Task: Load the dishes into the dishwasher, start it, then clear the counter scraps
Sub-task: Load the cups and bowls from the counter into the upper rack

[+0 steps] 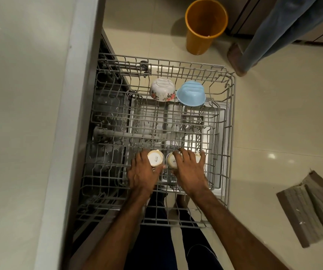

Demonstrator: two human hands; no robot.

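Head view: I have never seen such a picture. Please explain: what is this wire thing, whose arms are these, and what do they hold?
The camera sits on a person's head and looks down. There is no machine: the grips are that person's bare hands. The wire thing is a dishwasher rack, pulled out from under the counter. The left grip holds an upturned cream cup. The right grip lies over a second cup; whether it pinches it, I cannot tell. Farther back, a floral bowl and a blue bowl sit upside down in the rack. An orange bin stands on the floor.
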